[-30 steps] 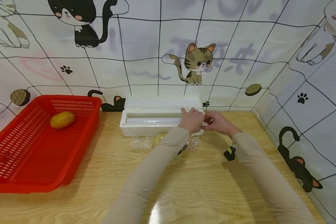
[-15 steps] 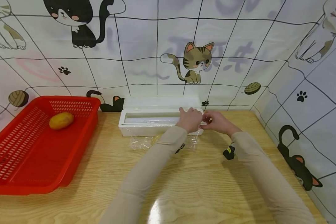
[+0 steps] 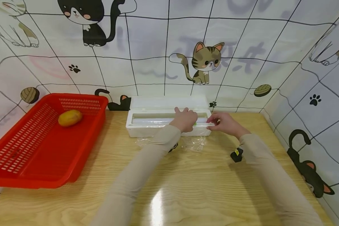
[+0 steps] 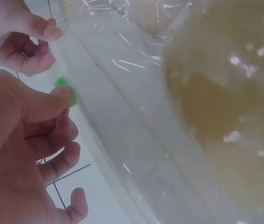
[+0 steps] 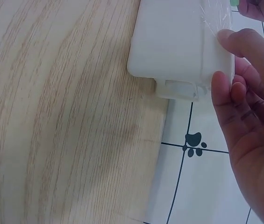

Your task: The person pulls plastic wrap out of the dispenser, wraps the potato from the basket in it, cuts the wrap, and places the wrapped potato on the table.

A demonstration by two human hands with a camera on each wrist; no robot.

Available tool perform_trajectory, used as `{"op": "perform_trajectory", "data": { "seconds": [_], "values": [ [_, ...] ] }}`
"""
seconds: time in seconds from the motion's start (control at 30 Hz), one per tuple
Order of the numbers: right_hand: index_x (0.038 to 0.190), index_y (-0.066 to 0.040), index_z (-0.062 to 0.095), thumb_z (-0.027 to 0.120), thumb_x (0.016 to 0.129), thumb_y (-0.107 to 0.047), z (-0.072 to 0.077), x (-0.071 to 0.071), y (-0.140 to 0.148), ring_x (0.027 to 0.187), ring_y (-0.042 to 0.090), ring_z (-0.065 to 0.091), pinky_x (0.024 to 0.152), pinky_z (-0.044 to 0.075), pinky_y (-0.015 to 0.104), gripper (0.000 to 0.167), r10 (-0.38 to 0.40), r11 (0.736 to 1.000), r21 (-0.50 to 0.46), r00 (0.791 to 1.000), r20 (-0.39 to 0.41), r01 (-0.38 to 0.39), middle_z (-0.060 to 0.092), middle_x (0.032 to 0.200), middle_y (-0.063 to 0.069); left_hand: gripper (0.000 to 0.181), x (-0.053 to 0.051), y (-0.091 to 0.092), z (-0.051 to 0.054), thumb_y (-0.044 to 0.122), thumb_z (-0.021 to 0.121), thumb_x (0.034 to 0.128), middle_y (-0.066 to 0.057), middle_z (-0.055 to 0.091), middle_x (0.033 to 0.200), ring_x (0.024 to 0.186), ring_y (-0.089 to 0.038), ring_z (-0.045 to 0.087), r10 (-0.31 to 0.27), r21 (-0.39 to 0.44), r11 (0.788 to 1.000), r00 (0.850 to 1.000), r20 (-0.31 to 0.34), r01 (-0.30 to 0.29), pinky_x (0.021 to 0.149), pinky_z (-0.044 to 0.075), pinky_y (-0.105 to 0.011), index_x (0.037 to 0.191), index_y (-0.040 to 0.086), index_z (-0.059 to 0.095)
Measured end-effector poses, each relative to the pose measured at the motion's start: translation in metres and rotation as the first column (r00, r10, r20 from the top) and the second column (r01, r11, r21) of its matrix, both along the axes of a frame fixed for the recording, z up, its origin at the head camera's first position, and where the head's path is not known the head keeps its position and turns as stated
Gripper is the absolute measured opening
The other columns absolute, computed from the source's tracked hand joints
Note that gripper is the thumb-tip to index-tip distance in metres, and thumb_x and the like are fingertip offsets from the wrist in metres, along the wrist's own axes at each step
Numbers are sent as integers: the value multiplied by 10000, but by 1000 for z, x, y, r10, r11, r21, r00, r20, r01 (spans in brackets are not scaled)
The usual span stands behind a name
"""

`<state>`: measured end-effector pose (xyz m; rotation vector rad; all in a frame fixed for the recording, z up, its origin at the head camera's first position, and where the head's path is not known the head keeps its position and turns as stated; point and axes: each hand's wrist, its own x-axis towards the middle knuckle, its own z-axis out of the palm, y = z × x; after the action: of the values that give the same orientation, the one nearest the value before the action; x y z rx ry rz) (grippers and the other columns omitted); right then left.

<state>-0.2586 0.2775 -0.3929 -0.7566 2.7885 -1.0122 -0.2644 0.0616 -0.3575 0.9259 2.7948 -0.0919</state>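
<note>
Head view bright, even; white glare streaks the table (image 3: 203, 182), soft shadow falls beside right sleeve (image 3: 277, 179). Left wrist view hazy, film (image 4: 127, 70) flecked with highlights.

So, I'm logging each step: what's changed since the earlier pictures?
The left grip has moved leftward along the white box, away from the right grip; a green tab now shows between them. The right grip stays at the box's right end; the open lid and red basket are unmoved.
</note>
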Motion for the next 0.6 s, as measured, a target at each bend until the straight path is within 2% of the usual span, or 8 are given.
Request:
{"op": "perform_trajectory", "data": {
  "seconds": [0.13, 0.3, 0.4, 0.6],
  "values": [
    [929, 28, 697, 779, 799, -49, 0, 2, -5, 717, 198, 477, 634, 440, 237, 172, 0, 1000, -10, 1000, -6, 0, 519, 797, 83, 200, -2, -24, 2, 169, 637, 924, 0, 564, 1102, 1116, -218, 424, 19, -23, 1000, 1000, 18, -19, 1012, 208, -657, 1119, 160, 597],
    [913, 6, 698, 784, 788, -37, 1, 3, -4, 709, 194, 478, 626, 435, 228, 157, -17, 1000, 4, 1000, -21, 17, 504, 777, 61, 279, -7, -75, 2, 137, 598, 942, -42, 555, 1205, 1212, -274, 402, 44, -69, 997, 999, 15, -43, 1018, 188, -680, 1219, 123, 566],
    [914, 4, 699, 783, 794, -53, 1, 3, -3, 707, 184, 481, 625, 439, 228, 157, -12, 1000, 7, 1000, -28, 12, 509, 779, 62, 259, -7, -105, 0, 95, 598, 929, -73, 553, 1181, 1175, -297, 409, 55, -40, 998, 998, 15, -54, 1006, 176, -697, 1186, 93, 565],
    [913, 3, 701, 781, 793, -57, 0, 5, -2, 703, 183, 479, 620, 437, 237, 156, -10, 1000, 9, 1000, -24, 10, 507, 780, 67, 203, 0, -155, 1, 23, 580, 917, -91, 550, 1078, 1104, -332, 429, 132, -15, 991, 991, -6, -132, 963, 199, -739, 1117, 44, 552]
  ]
}}
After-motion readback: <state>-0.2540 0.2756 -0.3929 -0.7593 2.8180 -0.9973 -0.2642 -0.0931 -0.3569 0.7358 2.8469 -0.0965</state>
